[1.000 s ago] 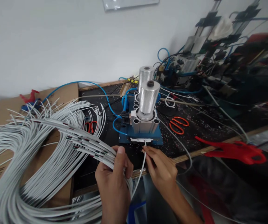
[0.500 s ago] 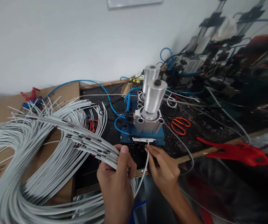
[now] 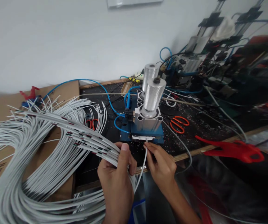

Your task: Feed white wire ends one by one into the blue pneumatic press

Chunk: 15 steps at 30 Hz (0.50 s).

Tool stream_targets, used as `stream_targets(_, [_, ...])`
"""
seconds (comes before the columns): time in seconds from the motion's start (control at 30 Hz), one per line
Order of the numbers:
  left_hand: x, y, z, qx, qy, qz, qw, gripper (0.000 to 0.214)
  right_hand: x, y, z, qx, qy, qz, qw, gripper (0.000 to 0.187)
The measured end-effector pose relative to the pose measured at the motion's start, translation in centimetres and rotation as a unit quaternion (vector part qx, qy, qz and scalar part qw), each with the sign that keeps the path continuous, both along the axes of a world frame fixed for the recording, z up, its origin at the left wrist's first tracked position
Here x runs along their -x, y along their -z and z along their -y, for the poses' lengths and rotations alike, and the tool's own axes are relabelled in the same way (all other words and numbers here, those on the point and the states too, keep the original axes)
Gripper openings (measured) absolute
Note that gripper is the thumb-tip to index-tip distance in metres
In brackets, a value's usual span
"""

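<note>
My left hand (image 3: 117, 174) is closed around a bundle of white cables (image 3: 94, 141), whose stripped ends with dark, red and green bits point to the upper left. Pinched in the fingertips of my right hand (image 3: 160, 160) is a single white cable (image 3: 144, 161). Its tip meets the white-edged front slot of a pneumatic press (image 3: 149, 123), a blue base with silver blocks and two knurled cylinders. Whether the tip is inside the slot, I cannot tell.
Large looped cables (image 3: 15, 186) lie over cardboard (image 3: 2, 102) on the left. Orange-handled scissors (image 3: 179, 124) rest right of the press. A red air gun (image 3: 241, 151) hangs by the table edge. Blue air hoses (image 3: 96, 81) cross behind. Further machines (image 3: 192, 59) stand at back right.
My right hand has shifted very slightly left, still pinching the cable at the press slot. The whole view has moved a little; my left hand keeps its hold on the bundle.
</note>
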<state>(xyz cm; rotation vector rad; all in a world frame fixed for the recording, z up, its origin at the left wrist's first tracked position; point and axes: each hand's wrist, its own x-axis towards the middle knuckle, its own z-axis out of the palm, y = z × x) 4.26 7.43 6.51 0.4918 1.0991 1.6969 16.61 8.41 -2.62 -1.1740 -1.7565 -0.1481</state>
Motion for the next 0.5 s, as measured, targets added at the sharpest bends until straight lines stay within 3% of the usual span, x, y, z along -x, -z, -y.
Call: stream_targets(0.5, [-0.03,-0.15,0.19,-0.003,-0.013,-0.003,1.000,0.025,0.12,0.56,-0.20,-0.011,-0.005,-0.004,1.000,0.022])
